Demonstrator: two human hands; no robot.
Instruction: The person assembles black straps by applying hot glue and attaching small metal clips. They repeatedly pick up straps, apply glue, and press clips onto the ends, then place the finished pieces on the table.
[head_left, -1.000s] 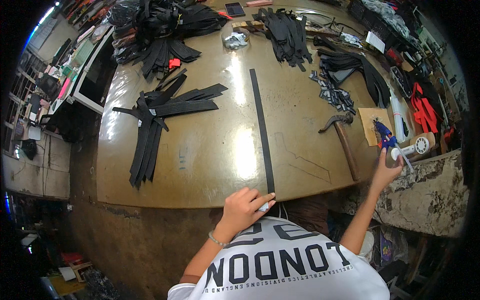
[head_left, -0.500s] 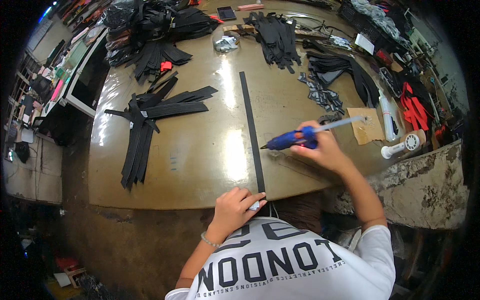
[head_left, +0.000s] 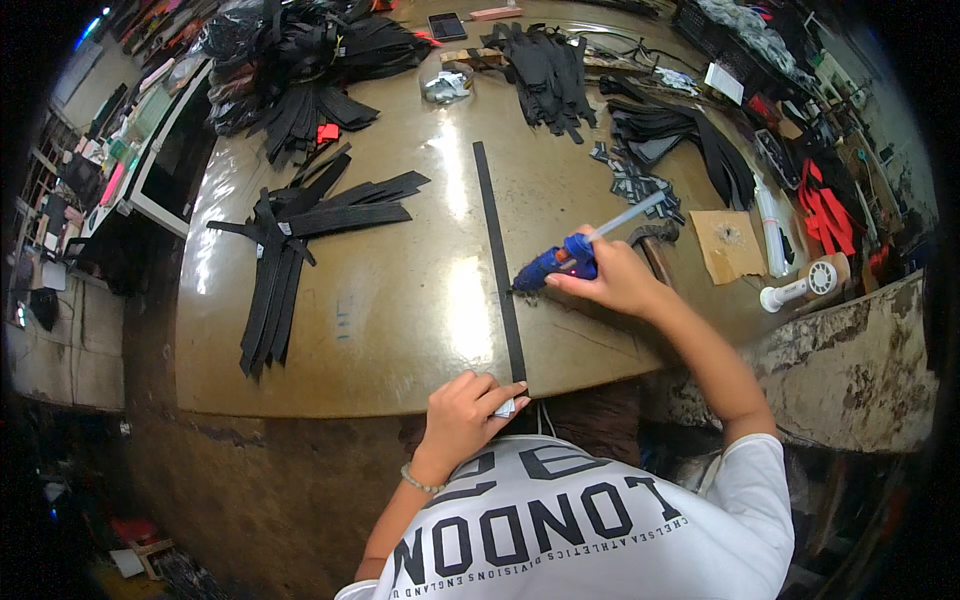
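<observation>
A long black strap (head_left: 493, 230) lies across the table from its middle to the near edge. At the strap's near end my left hand (head_left: 465, 405) is closed, its fingers pressing the strap, with a small white label (head_left: 506, 407) beneath them. My right hand (head_left: 620, 277) grips a blue hot glue gun (head_left: 556, 262) with a pale glue stick (head_left: 630, 213) sticking out of its back. The gun's nozzle points down at the table, close to the strap's right edge; whether it touches is too small to tell.
Black straps (head_left: 275, 290) lie crossed in a pile at left. More strap bundles (head_left: 545, 75) and small labels (head_left: 635, 180) are at the back and right. A hammer (head_left: 655, 250), a cardboard piece (head_left: 727, 245) and a white handheld fan (head_left: 800, 288) lie to the right.
My right hand has moved the glue gun left and tilted it more steeply, nozzle now lower beside the strap. The hammer has come into sight. My left hand stays in place.
</observation>
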